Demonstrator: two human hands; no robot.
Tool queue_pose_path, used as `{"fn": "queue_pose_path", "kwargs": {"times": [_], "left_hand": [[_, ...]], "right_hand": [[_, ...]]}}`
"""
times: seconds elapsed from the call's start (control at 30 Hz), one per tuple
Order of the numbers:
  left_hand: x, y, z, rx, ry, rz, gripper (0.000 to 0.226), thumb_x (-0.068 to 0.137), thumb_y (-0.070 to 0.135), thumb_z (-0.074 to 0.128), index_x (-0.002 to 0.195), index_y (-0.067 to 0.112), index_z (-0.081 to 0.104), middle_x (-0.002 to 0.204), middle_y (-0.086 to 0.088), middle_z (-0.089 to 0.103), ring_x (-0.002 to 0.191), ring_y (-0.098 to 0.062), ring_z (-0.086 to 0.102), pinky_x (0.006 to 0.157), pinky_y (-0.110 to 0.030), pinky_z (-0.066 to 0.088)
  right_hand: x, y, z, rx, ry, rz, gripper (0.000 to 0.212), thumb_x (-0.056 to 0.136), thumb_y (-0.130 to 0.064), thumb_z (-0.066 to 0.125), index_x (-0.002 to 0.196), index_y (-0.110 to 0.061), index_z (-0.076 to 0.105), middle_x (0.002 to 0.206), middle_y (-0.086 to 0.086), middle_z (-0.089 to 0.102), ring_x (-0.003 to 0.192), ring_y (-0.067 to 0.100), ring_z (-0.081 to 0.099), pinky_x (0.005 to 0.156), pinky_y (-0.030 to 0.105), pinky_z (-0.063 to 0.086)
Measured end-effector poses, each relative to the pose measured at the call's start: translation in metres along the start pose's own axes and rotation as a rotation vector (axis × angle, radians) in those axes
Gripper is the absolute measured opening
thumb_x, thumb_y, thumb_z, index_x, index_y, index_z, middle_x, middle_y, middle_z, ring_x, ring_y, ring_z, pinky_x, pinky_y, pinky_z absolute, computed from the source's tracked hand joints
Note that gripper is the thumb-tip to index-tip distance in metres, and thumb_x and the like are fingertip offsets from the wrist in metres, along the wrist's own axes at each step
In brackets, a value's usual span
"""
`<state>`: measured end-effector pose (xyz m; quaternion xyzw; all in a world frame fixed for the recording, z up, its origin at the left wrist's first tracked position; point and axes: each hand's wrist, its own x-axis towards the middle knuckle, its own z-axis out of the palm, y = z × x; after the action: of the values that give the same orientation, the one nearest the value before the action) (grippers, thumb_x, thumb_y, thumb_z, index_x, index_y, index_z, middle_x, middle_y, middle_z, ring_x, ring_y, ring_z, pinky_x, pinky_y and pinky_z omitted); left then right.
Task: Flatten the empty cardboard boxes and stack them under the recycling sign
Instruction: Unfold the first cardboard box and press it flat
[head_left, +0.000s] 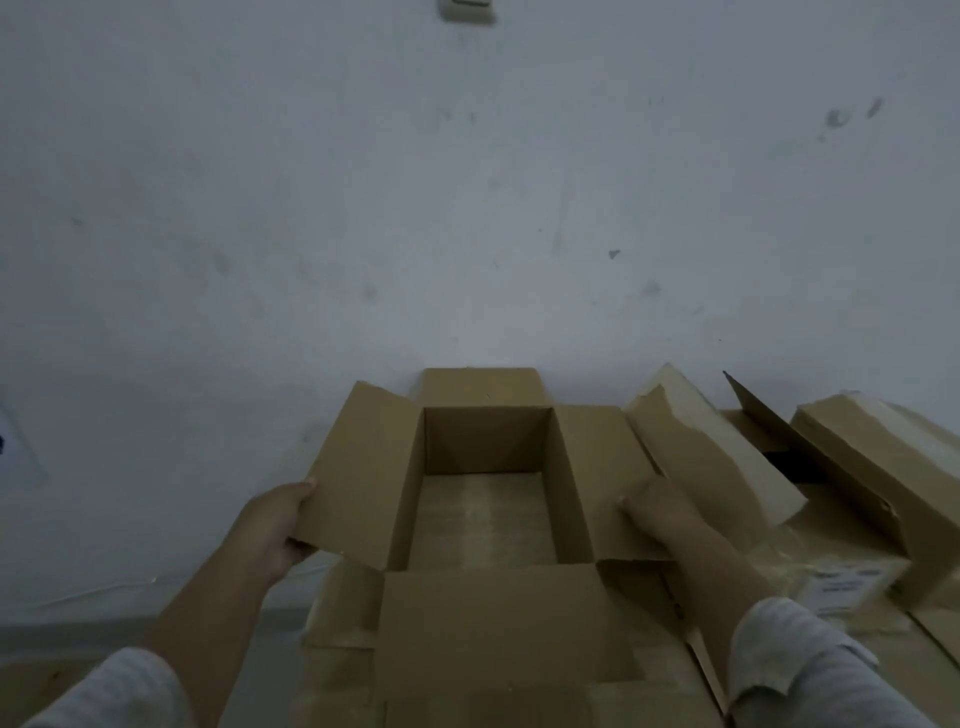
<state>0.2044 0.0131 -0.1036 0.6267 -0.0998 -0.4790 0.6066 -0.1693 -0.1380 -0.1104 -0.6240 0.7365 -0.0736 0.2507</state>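
Hands (280, 525) (660, 512) grip opposite flaps of open box (485, 441)

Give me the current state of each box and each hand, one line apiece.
Open box: upright, all four top flaps spread, inside empty, not flattened.
Left hand: gripping the outer edge of the left flap.
Right hand: pressing on the right flap.
Second box, to the right: flaps up, not flattened, label on its near side.
Flat cardboard underneath: lying flat.
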Motion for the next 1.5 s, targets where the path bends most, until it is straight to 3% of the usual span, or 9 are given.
{"fn": "queue_pose_path", "kwargs": {"times": [0.13, 0.27, 0.4, 0.57, 0.73, 0.93, 1.07, 1.2, 1.5], "left_hand": [[-0.026, -0.025, -0.004, -0.153, -0.295, -0.106, 0.045, 0.096, 0.038, 0.047, 0.13, 0.009, 0.048, 0.107, -0.014, 0.067, 0.097, -0.035, 0.063, 0.075, -0.05, 0.057], [-0.04, -0.051, 0.009, -0.007, -0.45, -0.197, 0.057, 0.093, 0.055, 0.041, 0.135, 0.018, 0.052, 0.116, -0.011, 0.068, 0.1, -0.034, 0.063, 0.071, -0.044, 0.055], [-0.047, -0.051, 0.034, -0.031, -0.434, -0.177, 0.071, 0.094, 0.061, 0.034, 0.153, 0.026, 0.017, 0.157, -0.005, 0.027, 0.142, -0.029, 0.031, 0.107, -0.047, 0.036], [-0.054, -0.044, 0.055, 0.004, -0.394, -0.089, 0.121, 0.057, 0.076, 0.067, 0.153, 0.036, 0.004, 0.162, -0.003, 0.012, 0.148, -0.026, 0.016, 0.119, -0.049, 0.018], [-0.067, -0.047, 0.096, 0.087, -0.303, -0.008, 0.067, 0.094, 0.056, 0.041, 0.152, 0.027, 0.021, 0.15, -0.007, 0.041, 0.134, -0.03, 0.043, 0.111, -0.046, 0.036], [-0.085, -0.038, 0.131, 0.015, -0.262, -0.057, 0.058, 0.09, 0.05, 0.055, 0.139, 0.023, 0.041, 0.133, -0.008, 0.052, 0.105, -0.038, 0.058, 0.066, -0.04, 0.056], [-0.083, -0.032, 0.151, -0.044, -0.277, -0.075, 0.054, 0.087, 0.039, 0.061, 0.135, 0.021, 0.044, 0.143, -0.014, 0.042, 0.12, -0.048, 0.048, 0.082, -0.063, 0.052], [-0.091, -0.03, 0.182, -0.06, -0.266, -0.131, 0.068, 0.088, 0.044, 0.059, 0.144, 0.018, 0.032, 0.154, -0.012, 0.025, 0.139, -0.049, 0.024, 0.1, -0.073, 0.029], [-0.099, -0.037, 0.219, 0.413, -0.031, -0.036, 0.053, 0.093, 0.009, 0.038, 0.144, 0.016, 0.024, 0.121, -0.027, 0.052, 0.09, -0.052, 0.063, 0.053, -0.067, 0.052]], "right_hand": [[-0.021, -0.013, -0.042, -0.032, 0.166, -0.083, 0.015, 0.095, -0.017, 0.046, 0.1, -0.006, 0.054, 0.103, 0.012, 0.058, 0.086, 0.024, 0.054, 0.072, 0.032, 0.043], [-0.038, -0.026, -0.056, 0.513, -0.102, -0.076, 0.025, 0.095, -0.02, 0.05, 0.119, -0.013, 0.053, 0.108, 0.012, 0.059, 0.092, 0.028, 0.057, 0.071, 0.038, 0.051], [-0.055, -0.019, -0.048, 1.013, -0.36, -0.032, 0.039, 0.099, -0.02, 0.045, 0.137, -0.027, 0.041, 0.115, 0.015, 0.055, 0.102, 0.036, 0.054, 0.072, 0.047, 0.052], [-0.064, -0.017, -0.048, 0.913, -0.381, -0.113, 0.04, 0.1, -0.025, 0.042, 0.14, -0.03, 0.039, 0.107, 0.009, 0.056, 0.096, 0.032, 0.053, 0.082, 0.049, 0.047], [-0.073, -0.006, -0.055, 0.77, -0.416, -0.207, 0.044, 0.1, -0.025, 0.042, 0.143, -0.033, 0.036, 0.116, 0.005, 0.057, 0.089, 0.022, 0.053, 0.076, 0.04, 0.047], [-0.08, 0.018, -0.057, 0.6, -0.491, -0.287, 0.047, 0.099, -0.032, 0.042, 0.142, -0.047, 0.031, 0.15, 0.006, 0.037, 0.131, 0.035, 0.04, 0.099, 0.049, 0.039], [-0.087, 0.027, -0.057, 0.46, -0.529, -0.358, 0.046, 0.096, -0.04, 0.045, 0.139, -0.051, 0.033, 0.149, -0.004, 0.037, 0.137, 0.03, 0.035, 0.11, 0.046, 0.03], [-0.102, 0.026, -0.049, 0.52, -0.625, -0.386, 0.033, 0.097, -0.03, 0.046, 0.12, -0.051, 0.054, 0.11, -0.014, 0.068, 0.112, 0.017, 0.06, 0.101, 0.028, 0.041], [-0.122, 0.021, -0.031, 0.587, -0.682, -0.477, 0.032, 0.097, -0.035, 0.044, 0.126, -0.045, 0.055, 0.127, -0.008, 0.061, 0.119, 0.019, 0.055, 0.094, 0.035, 0.044]]}}
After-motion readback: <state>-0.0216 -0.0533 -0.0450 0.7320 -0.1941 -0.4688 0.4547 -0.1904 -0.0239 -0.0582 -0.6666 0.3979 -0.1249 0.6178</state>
